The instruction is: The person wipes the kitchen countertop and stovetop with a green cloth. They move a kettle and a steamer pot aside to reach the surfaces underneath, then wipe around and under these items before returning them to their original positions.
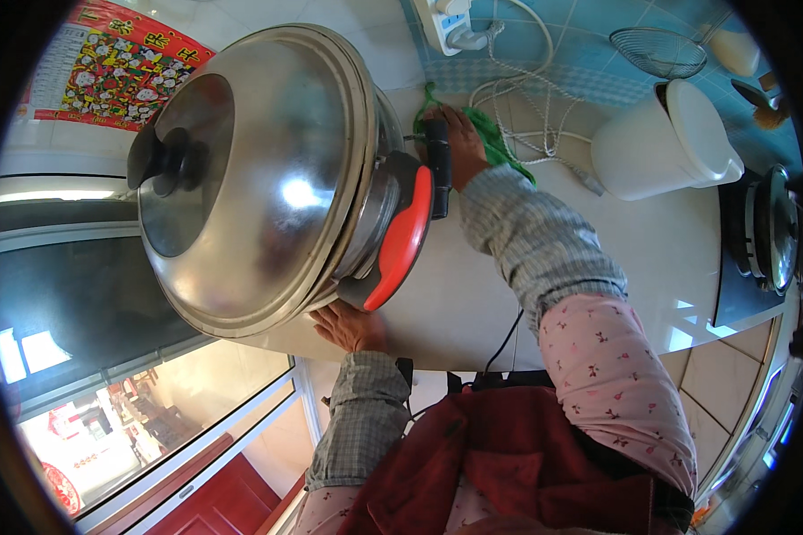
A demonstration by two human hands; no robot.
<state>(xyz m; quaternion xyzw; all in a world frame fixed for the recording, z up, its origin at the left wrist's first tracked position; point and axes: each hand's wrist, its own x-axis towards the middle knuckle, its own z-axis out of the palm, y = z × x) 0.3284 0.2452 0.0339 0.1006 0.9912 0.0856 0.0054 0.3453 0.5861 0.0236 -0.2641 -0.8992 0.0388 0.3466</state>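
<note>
A large stainless steel pot with a domed lid fills the left side of the counter. Its red and black side handle faces the middle, and a black cylindrical part stands beside the pot. My right hand lies over a green cloth behind that part; its fingers are partly hidden, so its hold is unclear. Below the pot's near side, at the counter edge, my left hand has its fingers spread, with the fingertips partly under the pot's rim. Whether it touches the pot cannot be told.
White cords lie tangled behind the cloth, near a power strip. To the right are a white lidded plastic container and a lidded pan on a black cooktop. A wire strainer hangs by the tiled wall.
</note>
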